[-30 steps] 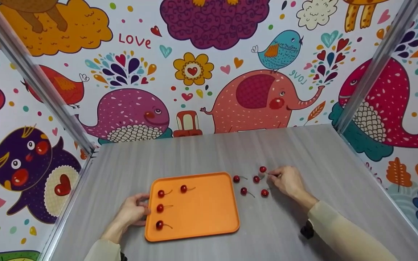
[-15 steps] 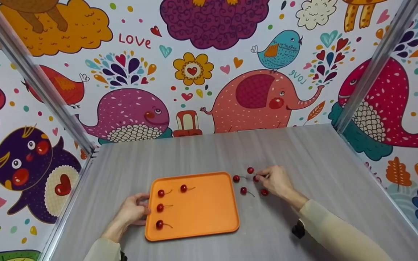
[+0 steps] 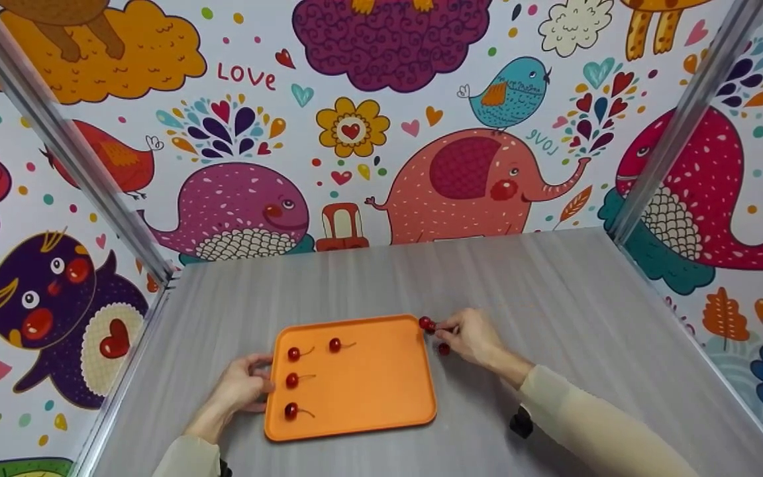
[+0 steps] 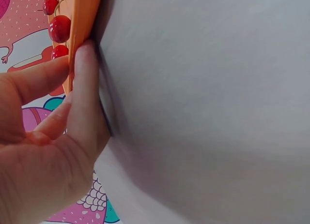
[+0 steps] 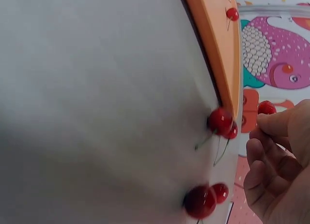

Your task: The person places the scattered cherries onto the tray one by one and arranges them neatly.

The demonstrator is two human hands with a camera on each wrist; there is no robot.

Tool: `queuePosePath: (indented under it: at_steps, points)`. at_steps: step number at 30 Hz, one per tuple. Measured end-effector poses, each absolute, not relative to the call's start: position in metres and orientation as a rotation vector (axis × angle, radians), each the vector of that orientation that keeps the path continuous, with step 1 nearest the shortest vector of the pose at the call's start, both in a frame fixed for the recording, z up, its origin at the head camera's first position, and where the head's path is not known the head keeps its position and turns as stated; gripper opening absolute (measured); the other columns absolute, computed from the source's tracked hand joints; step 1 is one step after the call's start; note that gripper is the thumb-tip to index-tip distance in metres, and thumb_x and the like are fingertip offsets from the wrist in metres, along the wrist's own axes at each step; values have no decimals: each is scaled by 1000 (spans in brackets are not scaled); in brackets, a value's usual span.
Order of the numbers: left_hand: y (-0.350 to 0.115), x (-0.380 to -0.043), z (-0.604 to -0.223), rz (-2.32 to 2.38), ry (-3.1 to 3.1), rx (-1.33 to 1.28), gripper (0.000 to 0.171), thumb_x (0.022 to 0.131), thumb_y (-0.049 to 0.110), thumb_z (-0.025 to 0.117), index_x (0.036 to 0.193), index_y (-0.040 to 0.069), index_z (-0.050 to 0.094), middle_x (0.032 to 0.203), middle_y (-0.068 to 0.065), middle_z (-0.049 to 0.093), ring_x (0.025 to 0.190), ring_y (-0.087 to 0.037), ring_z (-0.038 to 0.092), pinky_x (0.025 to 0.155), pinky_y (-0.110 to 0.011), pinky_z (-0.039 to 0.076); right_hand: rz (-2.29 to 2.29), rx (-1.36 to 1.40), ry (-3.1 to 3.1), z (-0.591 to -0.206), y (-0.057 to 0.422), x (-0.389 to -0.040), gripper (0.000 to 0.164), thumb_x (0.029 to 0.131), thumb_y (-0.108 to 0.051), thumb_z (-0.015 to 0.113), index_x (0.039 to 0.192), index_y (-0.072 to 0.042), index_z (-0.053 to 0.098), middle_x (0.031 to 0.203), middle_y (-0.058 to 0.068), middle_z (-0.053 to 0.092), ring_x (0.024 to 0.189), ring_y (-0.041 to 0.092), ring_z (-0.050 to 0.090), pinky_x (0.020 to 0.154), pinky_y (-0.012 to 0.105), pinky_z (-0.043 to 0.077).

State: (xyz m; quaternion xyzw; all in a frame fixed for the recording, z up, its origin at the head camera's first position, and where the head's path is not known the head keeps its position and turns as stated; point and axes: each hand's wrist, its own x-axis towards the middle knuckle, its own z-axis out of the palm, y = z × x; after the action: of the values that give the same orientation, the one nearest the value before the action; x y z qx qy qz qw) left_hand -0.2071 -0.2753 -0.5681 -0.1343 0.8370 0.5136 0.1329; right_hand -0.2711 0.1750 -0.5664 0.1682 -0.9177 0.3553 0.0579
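My right hand (image 3: 477, 338) pinches a red cherry (image 5: 266, 108) with thumb and finger, just above the tray's far right corner; the stem is largely hidden by the fingers. At the left edge of the orange tray (image 3: 368, 391), my left hand (image 3: 239, 384) holds the rim; in the left wrist view a finger lies along the tray's outer wall and another digit touches the rim. Several stemmed cherries lie inside the tray, such as the cherry (image 3: 335, 344) near its far side. A loose cherry (image 3: 444, 348) shows under my right hand.
In the right wrist view, a loose cherry (image 5: 220, 121) sits close to the tray's right end, and another cherry (image 5: 199, 202) is farther from it. The grey table (image 3: 395, 278) is bounded by patterned walls (image 3: 348, 66) and metal posts (image 3: 679, 126).
My right hand has moved left toward the tray with the pinched cherry, passing over the loose cherries and now covering some of them. The left hand and tray stay in place.
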Motion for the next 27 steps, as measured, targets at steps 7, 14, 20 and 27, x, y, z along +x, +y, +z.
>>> queuePosePath:
  at_steps: [7, 14, 20, 27]
  points:
    - [-275, -206, -567, 1504, 2422, -394, 67, 89, -8, 71, 155, -3, 59, 114, -16, 68, 91, -21, 75, 71, -44, 69, 1042, 594, -2788, -562, 152, -267, 9, 98, -11, 85, 103, -10, 92, 98, 10, 87, 70, 10, 74, 60, 24, 59]
    - [-275, -207, -568, 1504, 2418, -392, 65, 91, -8, 72, 155, -3, 59, 116, -17, 71, 92, -21, 76, 72, -45, 69, 998, 702, -2760, -560, 134, -265, 7, 97, -11, 86, 100, -8, 92, 94, 7, 86, 79, 18, 78, 68, 29, 63]
    - [-275, -207, -569, 1505, 2417, -394, 65, 91, -8, 71, 155, -3, 59, 115, -17, 70, 91, -21, 76, 71, -44, 69, 940, 760, -2764, -560, 123, -265, 7, 97, -13, 87, 101, -10, 92, 95, 5, 88, 84, 19, 81, 72, 31, 65]
    - [-275, -208, -569, 1501, 2417, -395, 66, 91, -8, 71, 155, -3, 59, 114, -16, 68, 91, -21, 75, 72, -44, 69, 952, 830, -2756, -562, 111, -264, 8, 97, -10, 86, 103, -7, 92, 98, 8, 88, 87, 23, 82, 74, 33, 66]
